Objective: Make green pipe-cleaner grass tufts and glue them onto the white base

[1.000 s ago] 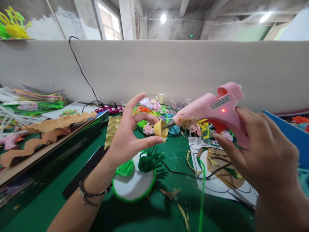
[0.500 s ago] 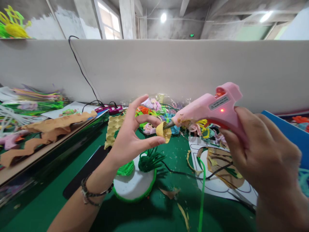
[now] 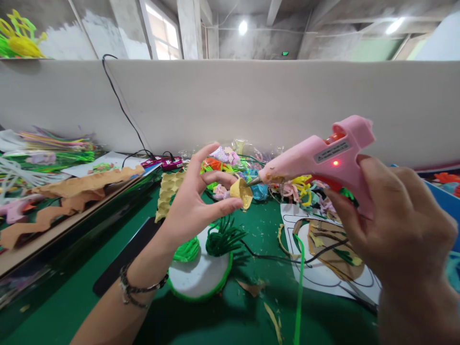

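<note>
Between the thumb and a finger of my left hand (image 3: 196, 201) is a small yellow cardboard egg-carton cup (image 3: 241, 192), its open side turned right. My right hand (image 3: 398, 225) is wrapped round a pink hot glue gun (image 3: 316, 155) with a lit red light. The gun's metal nozzle is at the cup's upper rim; whether they touch I cannot tell. Below my left hand lies a white disc (image 3: 197, 280) with a green edge, carrying a light green yarn bundle (image 3: 189, 250) and a dark green tuft (image 3: 224, 239).
A yellow egg carton (image 3: 167, 194) lies behind my left wrist. Colourful craft scraps (image 3: 230, 167) line the low wall. On the right, a drawing sheet (image 3: 300, 275) holds brown cardboard and scissors (image 3: 359, 294). A black cable (image 3: 269, 258) crosses the green table. A long box (image 3: 72, 215) stands left.
My right hand has drawn the glue gun right and slightly up, so its nozzle has come out of the cup to the rim. My left hand has shifted slightly left with the cup.
</note>
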`<action>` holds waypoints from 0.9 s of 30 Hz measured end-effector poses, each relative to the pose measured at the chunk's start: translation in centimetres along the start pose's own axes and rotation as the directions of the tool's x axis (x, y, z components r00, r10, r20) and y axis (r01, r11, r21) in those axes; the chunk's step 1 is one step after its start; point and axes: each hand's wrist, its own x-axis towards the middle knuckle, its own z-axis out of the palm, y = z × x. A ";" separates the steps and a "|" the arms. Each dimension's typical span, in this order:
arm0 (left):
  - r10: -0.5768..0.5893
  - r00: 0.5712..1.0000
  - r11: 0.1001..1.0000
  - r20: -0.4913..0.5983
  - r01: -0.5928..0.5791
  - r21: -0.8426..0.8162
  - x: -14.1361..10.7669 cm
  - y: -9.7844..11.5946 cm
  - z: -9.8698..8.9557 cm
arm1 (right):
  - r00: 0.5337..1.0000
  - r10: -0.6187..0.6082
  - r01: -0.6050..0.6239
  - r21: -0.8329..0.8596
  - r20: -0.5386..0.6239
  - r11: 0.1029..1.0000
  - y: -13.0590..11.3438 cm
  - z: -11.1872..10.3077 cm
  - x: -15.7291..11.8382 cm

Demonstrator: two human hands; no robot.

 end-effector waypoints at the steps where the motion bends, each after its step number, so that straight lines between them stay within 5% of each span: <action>1: -0.033 0.999 0.999 0.008 0.033 -0.020 0.0 0.0 -0.1 | 1.000 -0.004 0.004 -0.009 -0.007 1.000 0.1 0.0 0.0; 6: -0.137 0.990 0.979 0.043 0.142 -0.144 0.3 0.0 -0.5 | 1.000 0.002 -0.003 -0.102 -0.011 0.995 0.5 0.3 -0.2; 16: -0.264 0.954 0.943 0.144 0.286 -0.168 1.2 -2.9 -0.7 | 0.973 0.226 -0.224 -0.058 0.048 0.973 1.4 0.2 -0.4; 21: -0.485 0.851 0.869 0.201 0.494 0.003 2.5 -4.7 0.8 | 0.940 0.337 -0.336 -0.024 0.053 0.942 2.6 -0.2 -0.3; 25: -0.555 0.778 0.830 0.295 0.496 0.255 4.6 -6.5 2.7 | 0.935 0.354 -0.355 0.030 0.029 0.935 3.0 -0.8 -0.1; 27: -0.643 0.674 0.765 0.364 0.570 0.298 5.1 -7.8 3.8 | 0.940 0.341 -0.341 0.048 -0.009 0.939 3.1 -1.2 0.0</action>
